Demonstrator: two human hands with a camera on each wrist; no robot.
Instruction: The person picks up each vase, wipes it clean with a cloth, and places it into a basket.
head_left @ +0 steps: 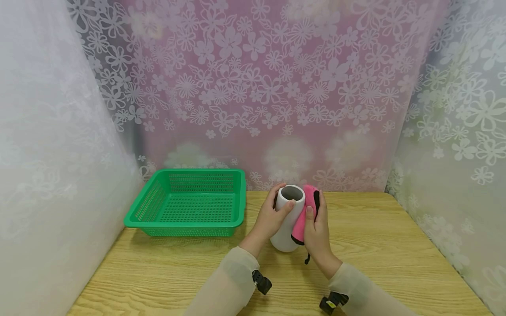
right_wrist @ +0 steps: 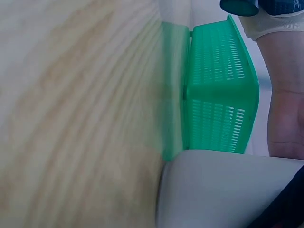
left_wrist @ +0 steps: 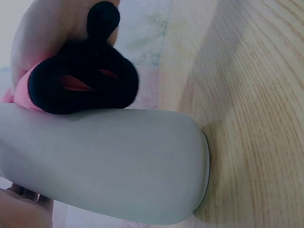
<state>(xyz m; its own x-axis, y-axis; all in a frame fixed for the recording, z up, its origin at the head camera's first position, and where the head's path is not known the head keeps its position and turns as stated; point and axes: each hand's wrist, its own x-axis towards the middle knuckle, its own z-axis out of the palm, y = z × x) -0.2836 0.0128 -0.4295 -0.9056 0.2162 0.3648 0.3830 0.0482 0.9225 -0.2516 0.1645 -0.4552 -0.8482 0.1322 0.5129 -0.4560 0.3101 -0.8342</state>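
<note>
A white vase with a round open mouth stands on the table, its base right at the wood in the left wrist view. My left hand grips the vase near its top, thumb by the rim and fingers round the far left side. Against the vase's right side lies a folded pink cloth with black edging, held in my right hand. The thumb lies over the cloth and the fingers are behind it. A black loop hangs from the cloth's lower end.
A green plastic basket with slotted walls sits on the wooden table to the left of the vase. A pink flowered curtain hangs behind the table, with pale sheets on both sides.
</note>
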